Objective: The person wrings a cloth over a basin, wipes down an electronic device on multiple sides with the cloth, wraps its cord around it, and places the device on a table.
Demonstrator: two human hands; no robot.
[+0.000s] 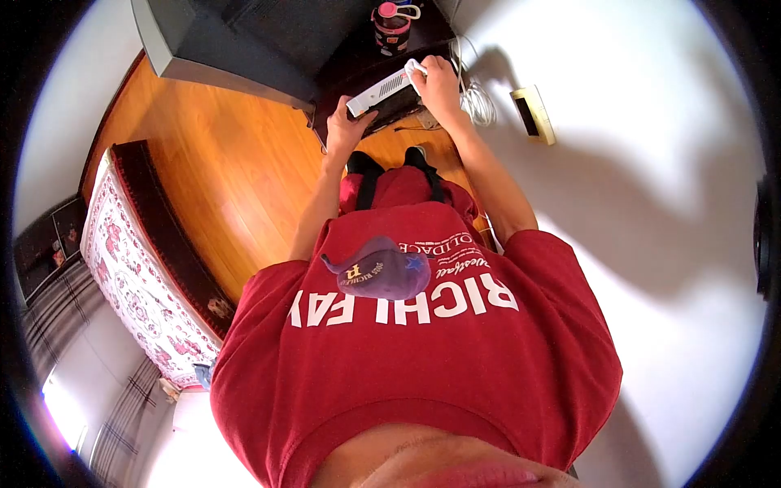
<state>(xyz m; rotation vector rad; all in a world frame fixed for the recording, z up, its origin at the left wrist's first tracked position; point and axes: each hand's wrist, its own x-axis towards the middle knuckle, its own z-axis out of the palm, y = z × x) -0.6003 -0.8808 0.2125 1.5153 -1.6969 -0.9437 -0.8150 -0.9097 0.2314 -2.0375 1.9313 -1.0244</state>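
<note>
Above the edge of a dark cabinet, my left hand (346, 130) grips the near left end of a flat white vented box (378, 93), which is tilted. Its kind is not clear, but it looks like a small electronic device. At its right end, my right hand (440, 88) is closed around a crumpled white thing (413, 72), which looks like a cloth or tissue and lies against the box. Just right of that hand, a coil of white cable (480, 107) hangs by the wall.
A dark bottle with a pink lid (392, 32) stands on the dark cabinet (342, 73). To the left is a large dark screen-like unit with a grey edge (220, 80). A yellowish panel (534, 115) sits on the white wall. A patterned bed cover (142, 293) lies beyond the wooden floor (215, 163).
</note>
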